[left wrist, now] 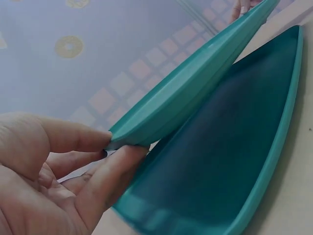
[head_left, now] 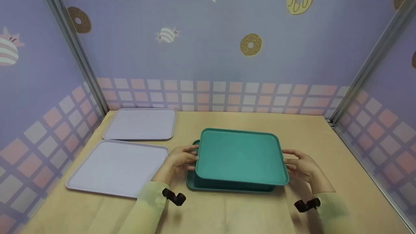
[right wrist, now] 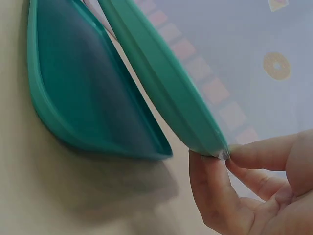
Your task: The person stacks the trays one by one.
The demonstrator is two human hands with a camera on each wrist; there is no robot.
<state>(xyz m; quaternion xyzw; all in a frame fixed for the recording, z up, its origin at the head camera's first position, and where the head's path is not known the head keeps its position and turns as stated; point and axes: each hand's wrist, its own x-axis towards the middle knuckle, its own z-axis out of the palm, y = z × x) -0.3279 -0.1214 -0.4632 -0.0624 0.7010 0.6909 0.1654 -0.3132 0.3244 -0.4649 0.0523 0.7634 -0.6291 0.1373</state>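
Both hands hold up a green tray [head_left: 240, 156] by its two short sides, above a second green tray [head_left: 227, 188] lying on the table. At the left edge, my left hand [head_left: 180, 159] pinches the rim between thumb and fingers, as the left wrist view shows of the raised tray [left wrist: 190, 88]. On the opposite side my right hand [head_left: 302, 167] pinches the other rim, seen close up in the right wrist view with the fingers [right wrist: 264, 154] at the tray's edge. The lower tray [left wrist: 215, 142] is partly hidden under the raised one in the head view.
Two pale lilac trays lie at the left of the table [head_left: 201, 211]: one at the back [head_left: 141, 123], the other in front of it [head_left: 120, 167], beside my left forearm. Patterned walls [head_left: 208, 58] enclose the table at the back and both sides.
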